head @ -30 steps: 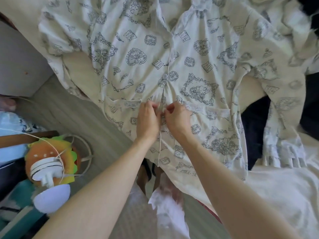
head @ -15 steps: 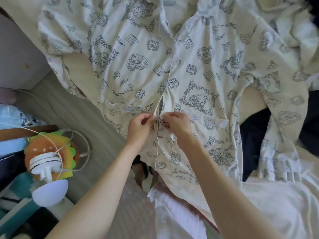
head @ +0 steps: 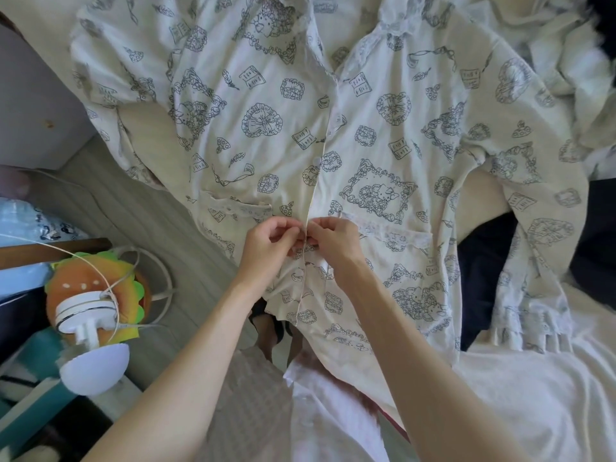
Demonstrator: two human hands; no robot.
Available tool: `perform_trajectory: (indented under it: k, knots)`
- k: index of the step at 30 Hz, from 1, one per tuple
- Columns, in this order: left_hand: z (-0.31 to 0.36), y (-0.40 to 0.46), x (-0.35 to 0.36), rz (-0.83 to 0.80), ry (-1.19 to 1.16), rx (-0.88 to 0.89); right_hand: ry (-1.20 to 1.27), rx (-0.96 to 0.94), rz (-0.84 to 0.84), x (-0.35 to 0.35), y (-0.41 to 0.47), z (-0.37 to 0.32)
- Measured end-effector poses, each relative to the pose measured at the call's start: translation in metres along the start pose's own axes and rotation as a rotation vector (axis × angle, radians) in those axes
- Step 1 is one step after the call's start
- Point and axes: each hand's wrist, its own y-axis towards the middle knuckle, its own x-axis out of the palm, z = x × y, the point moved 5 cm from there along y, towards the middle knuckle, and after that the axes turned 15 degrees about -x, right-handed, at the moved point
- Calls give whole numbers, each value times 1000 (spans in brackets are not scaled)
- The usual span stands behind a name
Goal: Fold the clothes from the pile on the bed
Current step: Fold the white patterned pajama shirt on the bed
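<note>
We have the cream cartoon-printed button-up pyjama shirt [head: 383, 135] spread front-up across the bed [head: 146, 131]. Our left hand [head: 266, 243] and right hand [head: 333, 240] pinch its placket edges together just below the pockets, buttoning. We judge folding hasn't begun.

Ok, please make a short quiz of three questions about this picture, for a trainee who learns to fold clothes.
1. True or false: the pajama shirt lies spread out, front side up.
2. What do the left hand and right hand pinch? A) a sleeve B) the front button edge C) the collar
3. Which lace-trimmed part lies just beside the right hand?

Key: 1 true. 2 B. 3 the pocket.
</note>
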Motion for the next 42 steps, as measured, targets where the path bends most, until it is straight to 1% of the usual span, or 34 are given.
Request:
perform_trajectory:
  k: [3,6,9,14,16,19,22,23,25,27,28,29,30,31,32,33,34,35,36,37,39,41,42]
  knots:
    - [2,1,4,-3,-3,-1,26,5,-30,-1,2,0]
    - [1,5,6,14,-54,-67,40,-3,-63,-1,6,0]
    - [1,7,7,27,-47,-113,46,-9,-114,-2,8,1]
    - [3,8,6,47,122,-86,96,-23,-182,-5,8,3]
    - [6,9,5,79,179,-69,96,-39,-176,-5,9,2]
    - [9,9,3,134,193,-65,112,-46,-104,-5,7,3]
    - [10,9,3,106,210,-77,86,-52,-55,-5,3,7]
    - [9,9,3,83,186,-92,99,-49,-42,-6,2,9]
    - [5,10,2,16,56,-166,90,-57,-29,-6,3,10]
    - [-1,12,1,-45,-98,-270,10,-91,-29,-5,4,8]
    - [-4,14,0,-44,-135,-296,-36,-115,-28,-5,5,8]
    - [-4,17,-1,-9,-102,-287,-74,-135,-23,-6,5,7]
    - [-2,19,-3,61,16,-238,-105,-152,-17,-8,5,7]
    - [3,20,-5,155,190,-149,-139,-164,-11,-12,3,8]
    - [12,17,-7,256,376,-23,-184,-175,7,-18,1,8]
    - [22,10,-4,328,535,143,-223,-185,39,-27,-2,10]
    - [31,1,3,351,670,321,-254,-193,84,-38,-5,11]
    - [34,-7,13,332,790,480,-289,-210,142,-51,-8,12]
    - [33,-14,24,277,911,593,-329,-229,203,-65,-12,13]
    - [27,-19,36,183,1035,632,-376,-243,255,-80,-16,15]
    - [6,-22,55,27,1277,554,-468,-251,308,-110,-26,21]
    - [-10,-20,62,21,1458,478,-569,-225,307,-139,-36,29]
    - [-13,-21,64,37,1505,458,-627,-207,313,-153,-41,33]
